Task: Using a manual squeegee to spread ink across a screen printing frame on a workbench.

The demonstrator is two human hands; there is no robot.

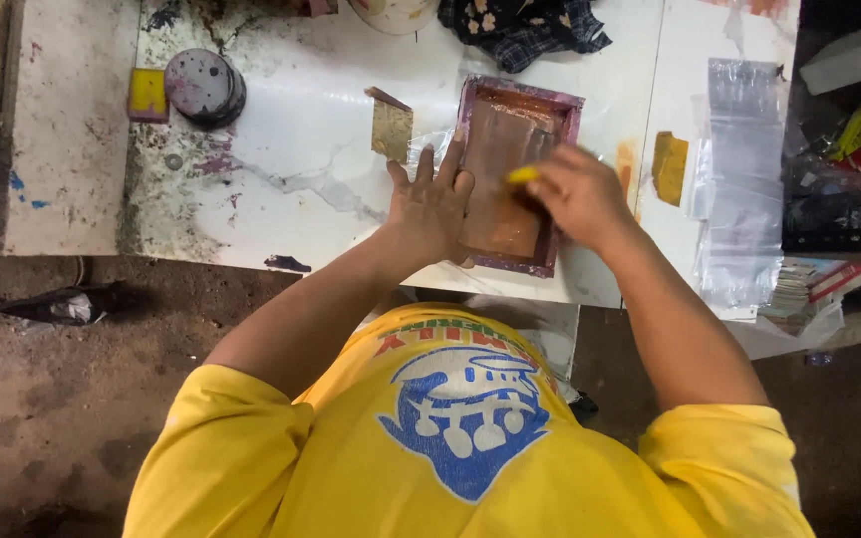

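A small purple-framed printing screen (567, 112) with a brownish mesh lies on the white stained table (301, 169). My left hand (432, 204) presses flat on the frame's left side, fingers spread. Over the mesh, my right hand (575, 191) is closed around a small yellow tool (523, 175) whose tip shows between the fingers; the hand is blurred. A clear plastic sheet (427, 144) sticks out from under the frame at the left.
A gold-brown square card (391, 130) lies left of the frame. A round grey tin (203, 86) and a yellow block (147, 93) sit at the far left. Clear plastic bags (744, 169) and a mustard pad (668, 165) lie right. Dark cloth (525, 28) is at the back.
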